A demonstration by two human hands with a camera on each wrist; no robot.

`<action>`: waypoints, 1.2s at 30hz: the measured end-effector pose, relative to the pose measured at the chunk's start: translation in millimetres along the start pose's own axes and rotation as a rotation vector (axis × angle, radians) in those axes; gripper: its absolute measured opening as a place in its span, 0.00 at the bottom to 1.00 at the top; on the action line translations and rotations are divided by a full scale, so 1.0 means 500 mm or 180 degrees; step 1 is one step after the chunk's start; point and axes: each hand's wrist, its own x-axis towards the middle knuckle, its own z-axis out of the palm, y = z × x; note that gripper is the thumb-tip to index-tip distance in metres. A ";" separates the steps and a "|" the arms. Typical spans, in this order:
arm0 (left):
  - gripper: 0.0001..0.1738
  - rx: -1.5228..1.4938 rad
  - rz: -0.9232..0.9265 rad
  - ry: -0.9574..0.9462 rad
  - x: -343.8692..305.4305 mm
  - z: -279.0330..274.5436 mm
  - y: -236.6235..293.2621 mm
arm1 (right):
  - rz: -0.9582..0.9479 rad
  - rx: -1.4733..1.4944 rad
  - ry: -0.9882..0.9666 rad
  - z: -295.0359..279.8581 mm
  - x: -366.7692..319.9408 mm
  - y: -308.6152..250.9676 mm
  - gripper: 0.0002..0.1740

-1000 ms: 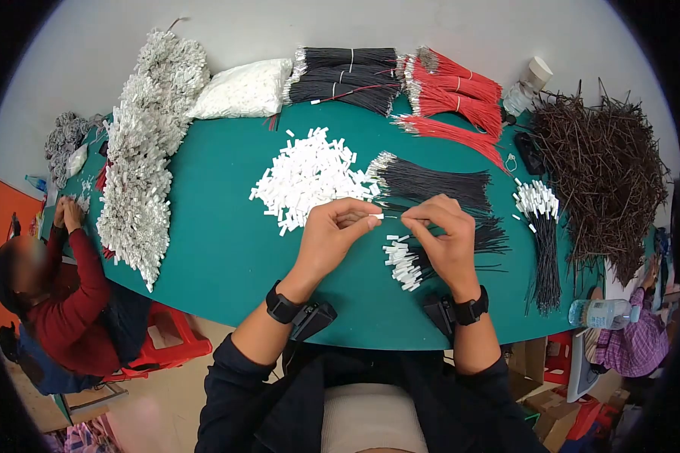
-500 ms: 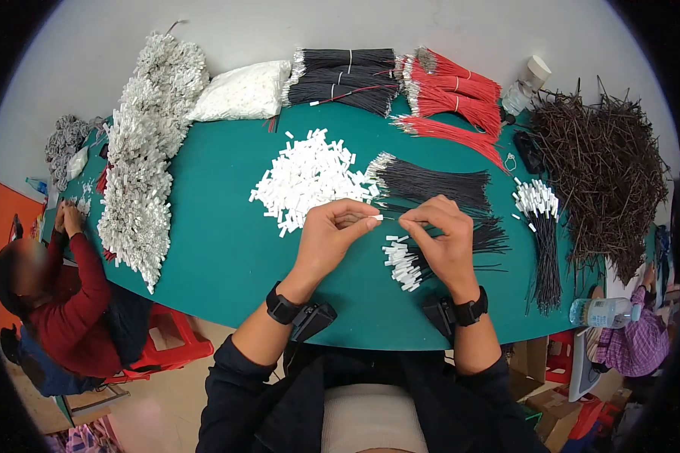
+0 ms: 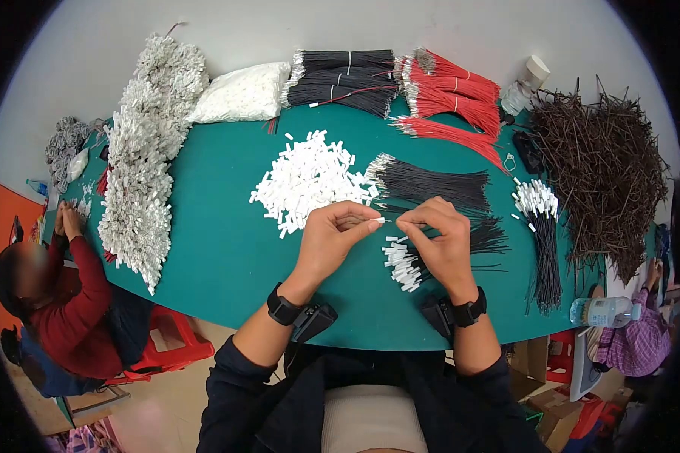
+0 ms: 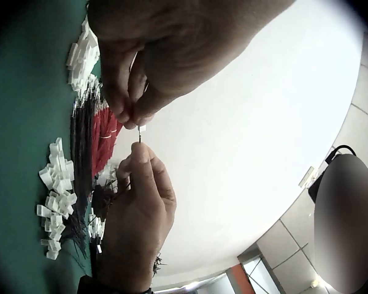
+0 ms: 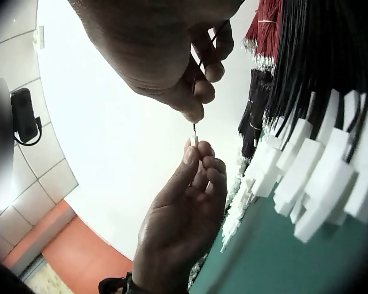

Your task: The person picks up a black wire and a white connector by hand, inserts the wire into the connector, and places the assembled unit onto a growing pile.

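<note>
My left hand (image 3: 332, 234) pinches a small white connector housing (image 5: 194, 141) between thumb and fingertips. Facing it, my right hand (image 3: 442, 238) pinches a thin black wire (image 5: 195, 128) close to its tip. In the right wrist view the wire tip is right at the housing's end, and more of the wire runs back through the right hand's fingers. Beside the left hand lies a heap of loose white housings (image 3: 306, 177). Below the right hand rests a bunch of black wires with white housings (image 3: 403, 264) on their ends.
Behind the hands lie loose black wires (image 3: 434, 183), black bundles (image 3: 344, 79) and red bundles (image 3: 457, 94). A white bag (image 3: 242, 92) and a long white pile (image 3: 143, 151) are further left. Rightward are finished-looking wires (image 3: 538, 200), a brown tangle (image 3: 601, 174) and a bottle (image 3: 604, 312).
My right hand has shifted slightly left, so the gap between the two hands' fingertips is narrower. The left hand stays nearly in place, still pinching the housing.
</note>
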 end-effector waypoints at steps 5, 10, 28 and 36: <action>0.09 0.0084 0.0028 0.0003 0.000 0.001 -0.005 | 0.0072 0.0110 -0.0012 0.007 -0.003 -0.003 0.05; 0.09 -0.0069 0.0089 -0.0059 0.000 0.001 -0.013 | 0.0110 0.0144 -0.0038 0.005 -0.002 -0.003 0.04; 0.08 0.0061 -0.0040 -0.0134 0.002 0.005 -0.019 | 0.0052 0.0110 -0.0098 0.003 -0.003 0.000 0.03; 0.08 -0.0047 -0.0075 -0.0144 0.005 0.001 -0.023 | -0.0071 0.0121 -0.0148 0.006 -0.002 0.002 0.03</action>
